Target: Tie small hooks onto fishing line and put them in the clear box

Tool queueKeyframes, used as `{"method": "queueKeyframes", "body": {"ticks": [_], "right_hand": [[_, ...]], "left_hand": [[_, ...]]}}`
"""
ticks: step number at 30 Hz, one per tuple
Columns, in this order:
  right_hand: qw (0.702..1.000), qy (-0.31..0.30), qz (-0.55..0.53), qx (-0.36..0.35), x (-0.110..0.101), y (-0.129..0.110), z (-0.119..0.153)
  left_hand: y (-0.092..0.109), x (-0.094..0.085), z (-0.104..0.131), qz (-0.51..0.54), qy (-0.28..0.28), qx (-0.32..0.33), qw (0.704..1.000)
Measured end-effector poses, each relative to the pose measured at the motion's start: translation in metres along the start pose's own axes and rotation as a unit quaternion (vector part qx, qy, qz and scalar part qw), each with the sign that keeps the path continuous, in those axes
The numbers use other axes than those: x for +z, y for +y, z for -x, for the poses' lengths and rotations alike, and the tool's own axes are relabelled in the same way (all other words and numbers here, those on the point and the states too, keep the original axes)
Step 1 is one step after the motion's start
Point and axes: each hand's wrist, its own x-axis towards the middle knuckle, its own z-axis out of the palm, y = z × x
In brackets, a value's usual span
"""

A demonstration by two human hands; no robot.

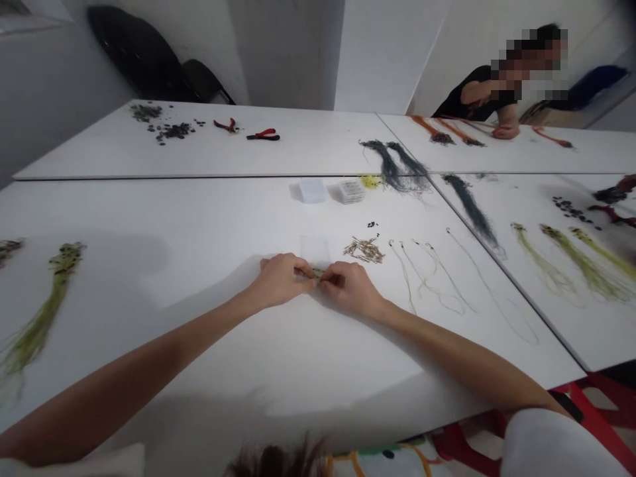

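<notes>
Near the middle of the table, my left hand [285, 279] and my right hand [352, 286] meet with fingertips pinched together. Between them is a small greenish-yellow strip [317, 272], partly covered by the fingers. A flat, clear plastic piece [315, 248] lies just beyond the fingertips. To the right of it is a pile of thin bronze-coloured pieces [365, 250], with a few tiny black bits [372, 225] behind. Several pale cords [454, 291] with dark ends stretch out right of my right hand.
Two small stacks, a clear-white one [312, 191] and a patterned one [352, 192], stand farther back. Yellow-green cord bundles [58, 285] lie left and right, dark teal bundles [470, 209] at centre right. Red-handled pliers [264, 134] rest on the far table. A person [484, 93] sits across.
</notes>
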Motion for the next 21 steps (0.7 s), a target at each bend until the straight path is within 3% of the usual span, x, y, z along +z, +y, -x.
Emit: {"method": "queueKeyframes", "body": {"ticks": [8, 15, 21], "right_hand": [[0.996, -0.038, -0.041, 0.071, -0.016, -0.001, -0.006], [0.959, -0.197, -0.116, 0.165, -0.029, 0.0, -0.016], [0.944, -0.207, -0.154, 0.208, -0.023, 0.0, -0.019]], "left_hand": [[0.003, 0.003, -0.006, -0.029, 0.01, -0.024, 0.999], [0.008, -0.003, -0.015, -0.06, -0.035, -0.061, 0.996], [0.006, -0.005, -0.021, -0.074, -0.044, -0.061, 0.994]]}}
